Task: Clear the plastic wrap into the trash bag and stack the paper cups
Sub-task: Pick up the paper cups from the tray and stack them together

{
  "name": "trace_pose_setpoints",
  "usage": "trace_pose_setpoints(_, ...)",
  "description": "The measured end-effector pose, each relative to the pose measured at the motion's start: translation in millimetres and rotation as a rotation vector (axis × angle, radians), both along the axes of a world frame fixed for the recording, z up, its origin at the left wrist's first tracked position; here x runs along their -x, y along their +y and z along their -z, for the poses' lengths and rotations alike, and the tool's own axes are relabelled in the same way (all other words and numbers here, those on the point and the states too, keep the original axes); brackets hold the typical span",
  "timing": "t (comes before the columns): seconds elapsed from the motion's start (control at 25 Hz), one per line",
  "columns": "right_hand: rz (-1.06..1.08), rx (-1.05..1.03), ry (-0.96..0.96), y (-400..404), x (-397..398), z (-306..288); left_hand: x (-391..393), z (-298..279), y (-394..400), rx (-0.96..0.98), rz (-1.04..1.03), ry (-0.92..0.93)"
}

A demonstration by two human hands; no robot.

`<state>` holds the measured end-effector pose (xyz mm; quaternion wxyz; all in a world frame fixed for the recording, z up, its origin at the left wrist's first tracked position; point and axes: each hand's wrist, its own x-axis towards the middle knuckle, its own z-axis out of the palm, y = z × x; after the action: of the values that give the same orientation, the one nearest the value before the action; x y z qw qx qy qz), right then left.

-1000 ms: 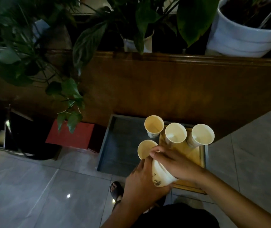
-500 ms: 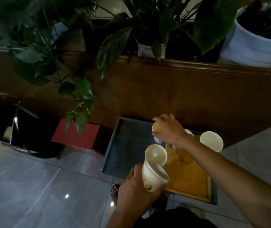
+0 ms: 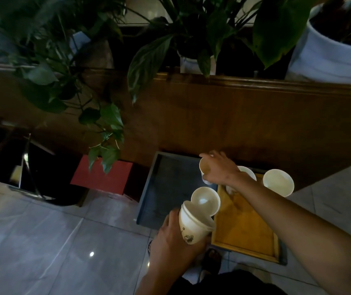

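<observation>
My left hand (image 3: 172, 241) grips a short stack of white paper cups (image 3: 193, 226), tilted to the right, low in the view. Another cup (image 3: 205, 200) stands just behind the stack. My right hand (image 3: 219, 170) reaches over the dark tray (image 3: 164, 188) and closes on a paper cup (image 3: 204, 167) at the tray's far side. Two more cups stand to the right: one (image 3: 247, 171) partly hidden by my wrist, one (image 3: 278, 182) by the wooden tray (image 3: 244, 231). No plastic wrap is visible.
A black trash bin with a bag (image 3: 27, 167) stands at the left, a red box (image 3: 102, 174) beside it. A wooden ledge (image 3: 234, 116) behind the tray carries potted plants (image 3: 332, 58), with leaves hanging over the left. Grey tiled floor (image 3: 42, 241) lies below.
My right hand left the stack, reached to the far cup and closed on it. My left hand kept the stack and tilted it slightly.
</observation>
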<state>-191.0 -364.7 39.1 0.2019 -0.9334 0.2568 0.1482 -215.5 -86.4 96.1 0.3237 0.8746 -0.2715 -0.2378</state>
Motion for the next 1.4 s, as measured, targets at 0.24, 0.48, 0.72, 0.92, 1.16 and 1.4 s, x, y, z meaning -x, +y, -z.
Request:
trace_pose_setpoints(0.24,0.121,-0.051,-0.345,-11,7,-46,-7,-3,-2,0.043,0.024,-0.029)
trace_pose_setpoints(0.48,0.264,-0.178,-0.599,-3,44,-89,-3,-7,-8,0.026,0.015,-0.007)
trace_pose_setpoints(0.72,0.464,-0.365,-0.756,13,75,-114,0,-11,-13,0.014,0.01,-0.02)
trace_pose_setpoints(0.92,0.692,-0.573,-0.875,37,99,-121,-7,-15,-18,0.018,-0.013,-0.05)
trace_pose_setpoints(1.16,0.787,-0.663,-0.906,54,114,-113,-13,-19,-21,0.038,0.002,-0.048)
trace_pose_setpoints(1.4,0.799,-0.677,-0.881,64,113,-111,-15,-32,-25,0.121,0.056,-0.026)
